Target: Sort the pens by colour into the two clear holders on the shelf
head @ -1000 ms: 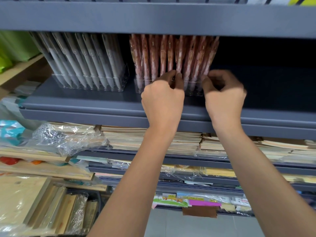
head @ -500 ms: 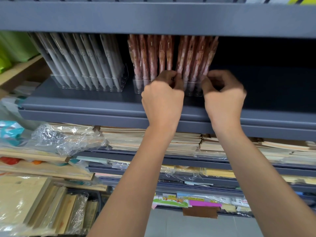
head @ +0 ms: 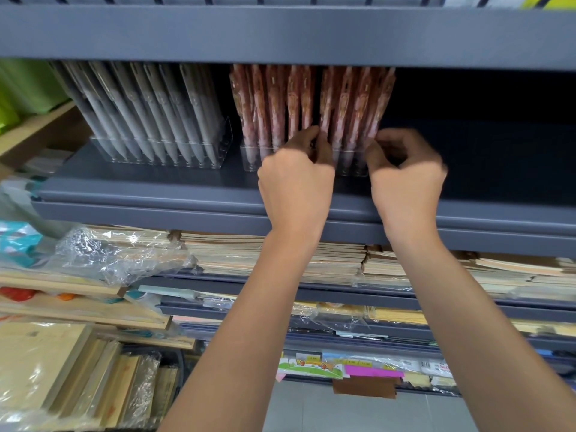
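Note:
Several grey pens (head: 149,120) lean in the left clear holder (head: 174,159) on the dark shelf. Several red patterned pens (head: 274,101) stand in the right clear holder (head: 249,160), with a narrow gap in the middle of the row. My left hand (head: 296,185) is in front of that row, thumb and fingers pinching the lower end of a red pen beside the gap. My right hand (head: 405,179) is at the row's right end, slightly blurred, its fingers curled and its thumb against the lowest part of the rightmost red pens. Both hands hide the holder's front right part.
The shelf board (head: 156,194) runs on bare and dark to the right of the red pens. The shelf above (head: 280,32) hangs just over the pen tops. Below lie stacked notebooks (head: 249,257), crumpled plastic wrap (head: 118,254) and wooden boards (head: 46,369).
The red pens by my left fingers have shifted upright, and a gap has opened in the middle of the row. Both hands stay almost in place.

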{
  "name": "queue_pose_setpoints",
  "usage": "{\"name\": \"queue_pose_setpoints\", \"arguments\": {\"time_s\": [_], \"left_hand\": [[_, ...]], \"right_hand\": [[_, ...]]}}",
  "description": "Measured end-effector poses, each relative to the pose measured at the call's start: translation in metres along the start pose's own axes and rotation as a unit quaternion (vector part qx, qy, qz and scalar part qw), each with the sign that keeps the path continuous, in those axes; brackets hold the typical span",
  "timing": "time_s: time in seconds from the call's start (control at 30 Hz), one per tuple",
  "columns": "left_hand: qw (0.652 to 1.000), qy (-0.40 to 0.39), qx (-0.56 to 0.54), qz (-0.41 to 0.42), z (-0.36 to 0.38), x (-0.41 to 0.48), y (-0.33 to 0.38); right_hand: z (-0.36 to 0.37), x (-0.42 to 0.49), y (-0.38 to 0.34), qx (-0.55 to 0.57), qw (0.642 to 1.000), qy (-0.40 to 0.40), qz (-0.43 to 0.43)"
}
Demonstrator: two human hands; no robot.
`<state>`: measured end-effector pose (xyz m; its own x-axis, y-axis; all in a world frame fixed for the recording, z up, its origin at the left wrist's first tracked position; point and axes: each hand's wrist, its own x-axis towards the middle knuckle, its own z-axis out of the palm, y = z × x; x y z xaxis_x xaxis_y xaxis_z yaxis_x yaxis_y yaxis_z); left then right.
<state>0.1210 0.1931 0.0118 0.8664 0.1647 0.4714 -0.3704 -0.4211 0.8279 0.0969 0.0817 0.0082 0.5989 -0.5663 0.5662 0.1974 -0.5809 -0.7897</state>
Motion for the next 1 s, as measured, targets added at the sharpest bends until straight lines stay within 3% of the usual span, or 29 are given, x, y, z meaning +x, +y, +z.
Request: {"name": "queue_pose_setpoints", "arguments": {"time_s": [0.2,0.77,1.0], "left_hand": [[1.0,-0.022,0.013,0.006,0.0022,0.002,-0.0011],[0.999,0.018,-0.024,-0.017,0.0021,-0.0006,-0.0052],[0.995,0.079,-0.05,-0.024,-0.0024,-0.0054,-0.0063]], "right_hand": [[0.0,0.0005,0.0006,0.0,1.0,-0.001,-0.002],[0.0015,0.0005,0.0031,0.008,1.0,0.004,0.003],[0.0015,0.0008,0.0035,0.009,1.0,0.003,0.005]]}}
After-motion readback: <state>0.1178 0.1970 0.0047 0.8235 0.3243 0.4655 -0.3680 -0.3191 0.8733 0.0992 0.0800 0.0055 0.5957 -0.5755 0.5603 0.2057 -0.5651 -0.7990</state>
